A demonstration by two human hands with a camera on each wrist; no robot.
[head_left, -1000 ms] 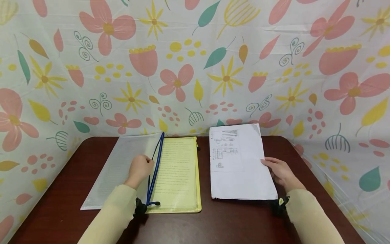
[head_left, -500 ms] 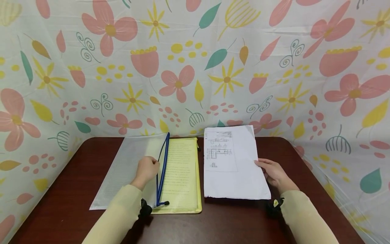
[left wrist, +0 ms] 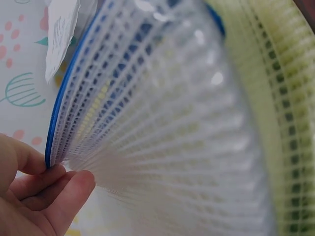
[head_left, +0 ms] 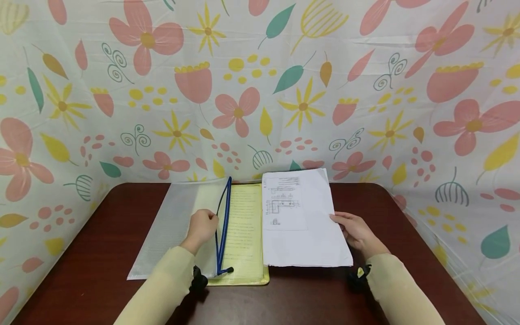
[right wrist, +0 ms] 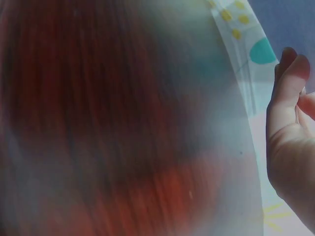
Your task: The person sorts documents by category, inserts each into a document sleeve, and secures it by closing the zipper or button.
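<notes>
My left hand (head_left: 201, 229) pinches the upper edge of a clear mesh zip pouch (head_left: 166, 225) with a blue zipper (head_left: 226, 216). In the left wrist view, the thumb and fingers (left wrist: 74, 196) grip that edge and the mesh bows outward. The pouch's zipper side overlaps a yellow mesh zip pouch (head_left: 243, 225) holding printed pages. My right hand (head_left: 358, 232) pinches the right edge of white paper sheets (head_left: 300, 243), tilted up and bearing a line drawing. Their left edge overlaps the yellow pouch's right border. The right wrist view shows the hand (right wrist: 293, 142) at the frame's edge.
Both pouches lie on a dark reddish-brown table (head_left: 81, 271). A flower-patterned curtain (head_left: 260, 54) rises behind the table and along both its sides. A black zipper pull (head_left: 230, 270) sits at the blue zipper's near end.
The right hand has carried the paper sheets leftward to the yellow pouch. The left hand has shifted right with the clear pouch's zipper edge, covering more of the yellow pouch.
</notes>
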